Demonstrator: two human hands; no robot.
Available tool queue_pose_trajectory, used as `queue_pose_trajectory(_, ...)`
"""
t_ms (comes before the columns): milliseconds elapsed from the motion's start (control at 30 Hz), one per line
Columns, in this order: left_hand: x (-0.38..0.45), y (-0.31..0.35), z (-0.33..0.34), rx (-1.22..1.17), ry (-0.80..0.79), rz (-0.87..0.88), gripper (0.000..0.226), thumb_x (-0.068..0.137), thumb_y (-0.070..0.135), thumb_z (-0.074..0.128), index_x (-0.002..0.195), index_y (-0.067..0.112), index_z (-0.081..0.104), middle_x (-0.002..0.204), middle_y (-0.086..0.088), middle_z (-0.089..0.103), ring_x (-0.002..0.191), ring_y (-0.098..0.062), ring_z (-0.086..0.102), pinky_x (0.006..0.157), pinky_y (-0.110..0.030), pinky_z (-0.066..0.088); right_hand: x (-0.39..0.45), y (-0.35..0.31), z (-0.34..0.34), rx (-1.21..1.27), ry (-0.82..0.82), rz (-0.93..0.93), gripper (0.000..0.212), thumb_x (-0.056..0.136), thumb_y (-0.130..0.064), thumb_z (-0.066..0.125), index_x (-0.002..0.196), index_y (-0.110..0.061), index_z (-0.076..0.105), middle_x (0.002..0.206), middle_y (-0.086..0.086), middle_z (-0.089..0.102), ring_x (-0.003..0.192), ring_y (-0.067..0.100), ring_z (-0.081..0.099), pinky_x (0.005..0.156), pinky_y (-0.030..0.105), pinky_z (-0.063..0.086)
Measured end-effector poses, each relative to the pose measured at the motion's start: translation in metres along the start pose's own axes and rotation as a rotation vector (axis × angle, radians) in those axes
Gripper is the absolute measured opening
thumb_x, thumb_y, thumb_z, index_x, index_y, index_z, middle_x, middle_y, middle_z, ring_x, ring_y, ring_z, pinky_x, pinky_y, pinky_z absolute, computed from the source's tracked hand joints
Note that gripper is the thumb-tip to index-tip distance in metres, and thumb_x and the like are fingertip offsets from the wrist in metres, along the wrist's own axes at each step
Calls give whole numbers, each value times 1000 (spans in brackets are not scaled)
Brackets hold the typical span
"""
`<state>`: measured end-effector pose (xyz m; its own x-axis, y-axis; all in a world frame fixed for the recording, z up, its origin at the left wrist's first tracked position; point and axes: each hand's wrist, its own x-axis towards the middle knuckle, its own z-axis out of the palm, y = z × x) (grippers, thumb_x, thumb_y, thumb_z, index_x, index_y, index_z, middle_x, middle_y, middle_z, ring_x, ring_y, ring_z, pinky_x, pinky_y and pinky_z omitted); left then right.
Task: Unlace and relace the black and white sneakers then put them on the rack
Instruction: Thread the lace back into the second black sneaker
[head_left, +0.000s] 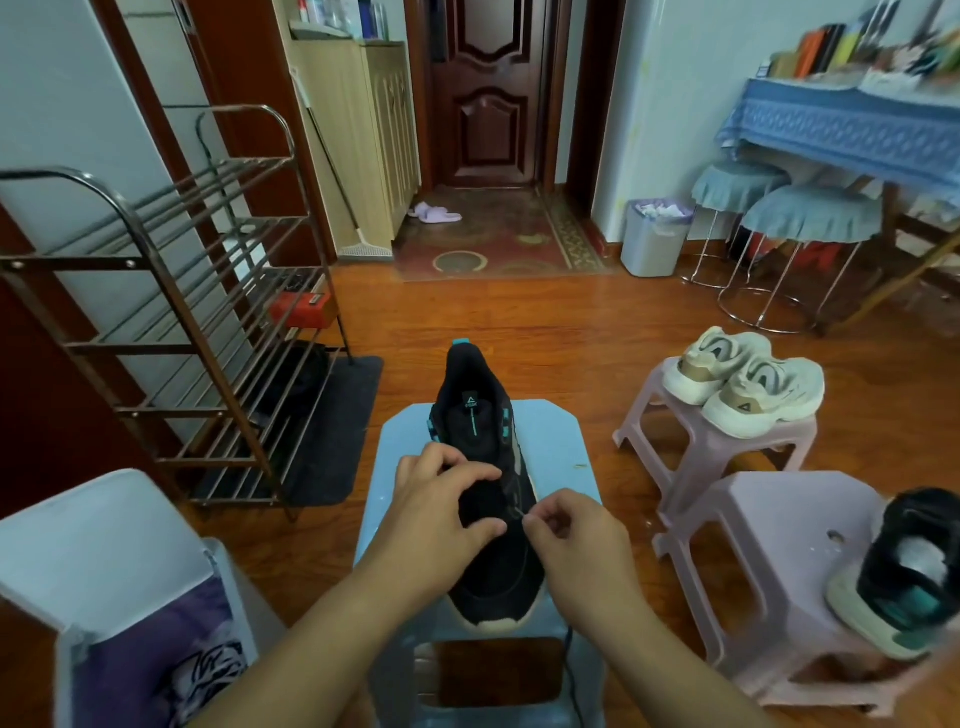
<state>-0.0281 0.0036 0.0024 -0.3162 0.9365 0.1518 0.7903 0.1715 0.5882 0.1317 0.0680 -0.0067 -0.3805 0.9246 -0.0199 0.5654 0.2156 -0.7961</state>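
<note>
While my left hand grips the black sneaker on the blue stool and my right hand pinches the lace end beside an eyelet, I should steady the upper and feed the tip straight through.

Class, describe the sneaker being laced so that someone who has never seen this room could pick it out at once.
Start at the metal shoe rack on the left, then look right to the blue stool in the middle of the wooden floor. The black sneaker lies on it, under both hands. Unlike the cream pair on the pink stool, it is dark with teal accents and a pale sole.
</note>
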Motion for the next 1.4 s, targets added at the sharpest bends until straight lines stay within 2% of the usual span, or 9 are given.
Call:
queue_pose_trajectory(167,-2,-2,1,6,-5,21,50,86,40,78,132,40,59,112,21,33,113,-3,28,94,-13,27,2,1,2,-60,12,-33,14,95,-28,64,81,-30,63,82,-10,61,77,6,58,62,23,49)
queue_pose_trajectory(433,-3,-3,3,22,10,51,51,88,39,76,135,37,58,113,20,32,113,-3,27,96,-15,30,5,-10,8,-25,79,22,13,97,-28,62,85,-25,64,80,-9,61,73,3,56,54,15,34)
queue_pose_trajectory(600,-5,-4,4,25,20,68,53,88,39,75,137,36,55,115,21,32,114,-3,28,98,-14,29,3,-16,15,-57,101,25,14,98,-32,60,85,-27,60,77,-10,61,71,5,57,58,22,46)
queue_pose_trajectory(800,-4,-5,1,-10,18,70,59,87,38,76,140,34,50,120,23,35,117,0,29,100,-16,33,8,-20,18,-97,112,-91,11,95,-31,66,104,-27,60,82,-15,61,79,1,57,63,12,41)
queue_pose_trajectory(967,-4,-5,1,11,24,102,53,86,37,76,133,31,52,121,21,37,115,0,29,101,-22,38,26,-37,11,-238,35,-118,11,94,-26,62,84,-21,63,76,-9,62,71,7,56,59,20,43)
queue_pose_trajectory(1067,-6,-6,-1,31,10,103,53,88,42,74,134,32,51,123,20,37,117,-1,29,101,-21,37,50,-50,-13,339,8,114,15,96,-22,61,83,-17,67,77,-2,65,74,15,60,70,31,50)
queue_pose_trajectory(1200,-9,-7,-2,39,10,111,46,90,43,72,131,33,53,122,22,35,117,-3,29,102,-24,39,98,-32,-81,1257,356,198,13,99,-9,58,86,-11,59,74,2,56,64,10,53,61,23,49)
queue_pose_trajectory(1333,-22,-6,-3,-40,50,92,44,94,34,69,135,33,53,130,23,36,126,-1,31,106,-18,32,99,15,-83,821,113,438,21,99,-11,59,118,-2,60,96,11,70,71,15,65,58,26,55)
queue_pose_trajectory(1400,-34,-3,-7,-139,128,44,36,96,22,66,130,31,56,130,21,39,126,-3,38,103,-16,31,79,19,-66,586,21,395,24,98,-11,59,121,-4,57,94,13,68,63,16,64,48,26,51)
